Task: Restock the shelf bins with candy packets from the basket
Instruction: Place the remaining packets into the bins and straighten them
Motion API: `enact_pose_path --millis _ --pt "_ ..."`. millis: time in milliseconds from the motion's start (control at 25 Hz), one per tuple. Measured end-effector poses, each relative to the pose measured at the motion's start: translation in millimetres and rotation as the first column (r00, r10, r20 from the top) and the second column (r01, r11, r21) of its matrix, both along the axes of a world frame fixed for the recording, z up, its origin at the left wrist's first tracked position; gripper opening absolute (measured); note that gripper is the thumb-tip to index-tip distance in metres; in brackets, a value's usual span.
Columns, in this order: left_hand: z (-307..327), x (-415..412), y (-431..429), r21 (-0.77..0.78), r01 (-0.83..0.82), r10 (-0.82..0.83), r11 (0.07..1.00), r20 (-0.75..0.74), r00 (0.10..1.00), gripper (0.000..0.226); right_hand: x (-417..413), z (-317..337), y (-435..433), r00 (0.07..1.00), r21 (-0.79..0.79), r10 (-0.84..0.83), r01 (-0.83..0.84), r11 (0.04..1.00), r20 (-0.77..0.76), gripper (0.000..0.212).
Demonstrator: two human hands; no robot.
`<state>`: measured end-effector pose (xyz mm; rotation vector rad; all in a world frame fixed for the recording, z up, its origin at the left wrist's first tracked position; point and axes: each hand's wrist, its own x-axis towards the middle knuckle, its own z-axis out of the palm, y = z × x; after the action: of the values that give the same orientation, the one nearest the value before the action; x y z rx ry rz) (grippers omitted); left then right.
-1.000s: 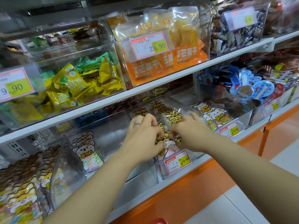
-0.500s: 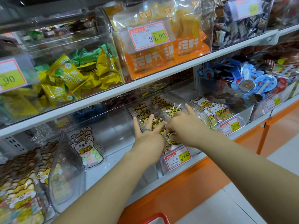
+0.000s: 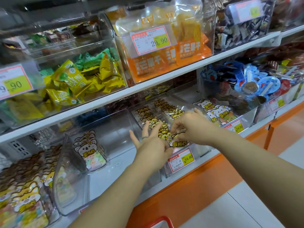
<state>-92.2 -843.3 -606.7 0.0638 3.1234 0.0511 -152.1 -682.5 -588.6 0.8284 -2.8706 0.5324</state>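
Note:
A clear shelf bin (image 3: pixel 199 151) with a 16.80 price tag holds rows of yellow cartoon candy packets (image 3: pixel 164 111). My right hand (image 3: pixel 190 127) reaches into it from the right, its fingers curled over the front packets and pinching the foremost packet (image 3: pixel 178 143). My left hand (image 3: pixel 151 143) is at the bin's left side with fingers spread and straight, their tips against the packets. The red rim of the basket (image 3: pixel 158 222) shows at the bottom edge.
Left of it stands a nearly empty clear bin (image 3: pixel 113 137) with a few koala packets (image 3: pixel 91 150); a fuller bin (image 3: pixel 19 195) is at far left. A bin of white-bear packets (image 3: pixel 218 112) sits to the right. The upper shelf (image 3: pixel 148 84) overhangs close above.
My left hand has opened from curled to spread fingers. Both hands have shifted slightly deeper into the bin, and my right hand stays curled over the front packets.

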Motion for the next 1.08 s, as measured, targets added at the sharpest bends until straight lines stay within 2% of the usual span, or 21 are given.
enact_pose_path --millis 160,280,400,480,600,680,760,840,960,1080 --pt "4 -9 -2 -0.224 -0.013 0.043 0.974 0.128 0.991 0.031 0 5 1 0.991 0.212 -0.04 0.067 0.975 -0.127 0.008" --pt "5 -13 1 -0.359 0.012 0.053 0.933 0.171 0.984 0.027 1 -10 -10 0.983 0.228 -0.046 0.087 0.97 -0.18 0.015" --pt "8 -12 4 -0.36 0.012 0.06 0.933 0.188 0.98 0.022 6 -18 -8 0.976 0.236 -0.054 0.105 0.966 -0.213 0.012" --pt "13 -3 1 -0.236 -0.011 0.042 0.972 0.13 0.991 0.018 18 -24 -5 0.967 0.175 -0.063 0.108 0.979 -0.247 0.014" --pt "19 26 -13 0.146 -0.033 0.057 0.989 -0.164 0.985 0.02 47 -32 -4 0.924 -0.074 -0.13 0.111 0.991 -0.361 0.033" --pt "20 52 -28 0.288 0.058 0.041 0.956 -0.326 0.945 0.023 79 -40 -14 0.905 -0.221 -0.15 0.064 0.973 -0.399 0.033" --pt "10 88 -46 0.388 0.122 0.019 0.913 -0.339 0.94 0.021 123 -58 -33 0.95 -0.295 -0.111 0.022 0.955 -0.29 0.028" --pt "-18 131 -70 0.483 0.102 0.034 0.87 -0.264 0.964 0.02 163 -84 -55 0.995 -0.306 -0.062 0.033 0.951 -0.084 0.025" --pt "-74 203 -113 0.556 -0.063 0.134 0.829 -0.087 0.987 0.02 207 -128 -87 0.989 -0.228 0.031 0.003 0.974 0.145 0.024" --pt "-127 265 -147 0.527 -0.235 0.219 0.817 0.093 0.971 0.021 242 -168 -112 0.93 -0.102 0.087 -0.054 0.993 0.357 0.022"
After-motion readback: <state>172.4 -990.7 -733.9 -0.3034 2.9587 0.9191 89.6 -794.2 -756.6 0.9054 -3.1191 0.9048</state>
